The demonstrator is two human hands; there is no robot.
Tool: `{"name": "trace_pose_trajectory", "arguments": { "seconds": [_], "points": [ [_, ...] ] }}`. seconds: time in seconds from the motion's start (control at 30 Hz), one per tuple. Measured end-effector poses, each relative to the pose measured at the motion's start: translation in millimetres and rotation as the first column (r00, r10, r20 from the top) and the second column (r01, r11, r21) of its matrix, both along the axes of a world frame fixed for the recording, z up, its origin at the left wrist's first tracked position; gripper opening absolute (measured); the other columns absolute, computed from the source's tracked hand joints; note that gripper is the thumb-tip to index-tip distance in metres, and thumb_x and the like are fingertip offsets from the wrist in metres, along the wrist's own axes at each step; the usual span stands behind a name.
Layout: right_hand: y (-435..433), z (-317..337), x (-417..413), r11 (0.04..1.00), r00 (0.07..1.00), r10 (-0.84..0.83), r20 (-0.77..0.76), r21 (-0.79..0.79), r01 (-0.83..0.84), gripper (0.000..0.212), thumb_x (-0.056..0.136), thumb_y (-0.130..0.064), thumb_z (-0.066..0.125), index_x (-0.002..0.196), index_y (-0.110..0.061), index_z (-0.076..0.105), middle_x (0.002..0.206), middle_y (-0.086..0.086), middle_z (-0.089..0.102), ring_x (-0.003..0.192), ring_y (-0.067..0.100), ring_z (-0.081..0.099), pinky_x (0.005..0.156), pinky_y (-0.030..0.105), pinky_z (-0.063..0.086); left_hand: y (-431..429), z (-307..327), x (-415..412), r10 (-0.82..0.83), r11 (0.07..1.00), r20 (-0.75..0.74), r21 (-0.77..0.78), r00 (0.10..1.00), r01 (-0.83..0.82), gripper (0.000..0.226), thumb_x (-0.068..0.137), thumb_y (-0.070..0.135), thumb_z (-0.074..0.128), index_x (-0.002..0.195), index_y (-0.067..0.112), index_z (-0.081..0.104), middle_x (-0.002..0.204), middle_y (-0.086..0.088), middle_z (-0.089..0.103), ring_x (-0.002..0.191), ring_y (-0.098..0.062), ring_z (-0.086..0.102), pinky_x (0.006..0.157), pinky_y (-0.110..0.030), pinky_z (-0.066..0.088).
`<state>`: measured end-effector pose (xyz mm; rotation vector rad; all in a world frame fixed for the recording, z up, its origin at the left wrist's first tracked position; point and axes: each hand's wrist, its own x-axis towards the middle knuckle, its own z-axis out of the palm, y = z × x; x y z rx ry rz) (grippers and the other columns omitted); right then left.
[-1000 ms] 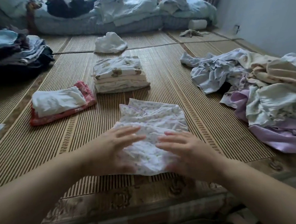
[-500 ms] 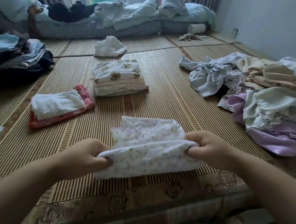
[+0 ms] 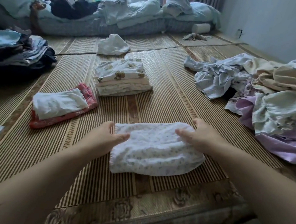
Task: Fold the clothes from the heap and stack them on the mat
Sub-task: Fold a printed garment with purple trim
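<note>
Straight ahead of me on the striped mat lies the folded floral garment, a soft white rectangle with a small flower print, flat on the weave and close to the mat's patterned near border. My left hand grasps its far left corner, thumb laid across the top and fingers curled behind the edge. My right hand grasps the far right corner the same way, thumb on the cloth and the rest wrapped round the fold. Both forearms reach in from the bottom of the view.

Beyond the garment, well apart from it, stands a neat stack of cream pieces topped by a bear-print one. To its left sits a lower pile, white cloth on red. The unfolded heap sprawls along the right side of the mat, pale blue, beige and lilac tangled together. Farther back a crumpled white cloth lies by itself, a dark pile of clothes sits at the left, and rumpled bedding runs along the far wall.
</note>
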<state>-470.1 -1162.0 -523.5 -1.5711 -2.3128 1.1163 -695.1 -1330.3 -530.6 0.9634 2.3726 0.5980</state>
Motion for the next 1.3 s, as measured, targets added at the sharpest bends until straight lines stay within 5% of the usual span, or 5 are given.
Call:
{"name": "trace_pose_trajectory", "arguments": {
  "seconds": [0.23, 0.4, 0.77, 1.07, 1.3],
  "points": [
    [-11, -5, 2, 0.972, 0.974, 0.220, 0.048, 0.068, -0.223, 0.098, 0.077, -0.038, 0.075, 0.149, -0.037, 0.009, 0.130, 0.007, 0.055, 0.092, 0.016, 0.062, 0.075, 0.028, 0.052, -3, 4, 21, -0.078, 0.995, 0.352, 0.086, 0.933, 0.050, 0.097, 0.078, 0.038, 0.075, 0.151, 0.038, 0.010, 0.152, -0.006, 0.035, 0.122, -0.024, 0.054, 0.101, -0.034, 0.044],
    [-14, -2, 7, 0.970, 0.971, 0.239, 0.020, 0.033, -0.240, 0.079, 0.080, -0.028, 0.073, 0.144, -0.043, 0.029, 0.120, -0.004, 0.058, 0.077, 0.001, 0.057, 0.062, 0.020, 0.050, -5, 6, 25, -0.098, 0.987, 0.663, 0.161, 0.742, -0.014, 0.065, 0.078, 0.005, 0.074, 0.133, 0.030, 0.050, 0.132, -0.007, 0.054, 0.099, -0.027, 0.069, 0.089, -0.048, 0.055],
    [-19, 21, 2, 0.976, 0.927, 0.215, -0.308, 0.047, -0.210, 0.059, 0.074, -0.014, 0.071, 0.125, -0.041, 0.056, 0.123, -0.009, 0.056, 0.093, 0.013, 0.067, 0.074, 0.036, 0.059, 0, 15, 27, -0.189, 0.916, 0.592, 0.395, 0.784, -0.077, 0.080, 0.074, -0.016, 0.059, 0.141, 0.023, 0.043, 0.116, 0.008, 0.049, 0.087, -0.013, 0.072, 0.065, -0.023, 0.056],
    [80, 101, -153, 0.941, 0.792, 0.333, -0.512, 0.237, -0.243, 0.061, 0.078, -0.007, 0.070, 0.130, -0.034, 0.054, 0.104, -0.012, 0.053, 0.101, 0.026, 0.061, 0.088, 0.048, 0.054, 75, 88, -107, -0.156, 0.743, 0.374, 0.654, 0.914, -0.141, 0.082, 0.070, -0.010, 0.065, 0.144, 0.016, 0.040, 0.132, -0.009, 0.049, 0.091, -0.018, 0.069, 0.072, -0.024, 0.057],
    [166, 64, -287, 0.951, 0.833, 0.310, -0.459, 0.163, -0.264, 0.067, 0.071, -0.016, 0.079, 0.132, -0.026, 0.053, 0.114, 0.000, 0.061, 0.106, 0.025, 0.061, 0.097, 0.044, 0.049, 159, 59, -201, 0.027, 0.832, 0.183, 0.541, 0.983, -0.124, 0.095, 0.050, 0.018, 0.063, 0.143, 0.018, 0.042, 0.136, -0.011, 0.053, 0.115, -0.027, 0.058, 0.103, -0.039, 0.044]
  ]
}}
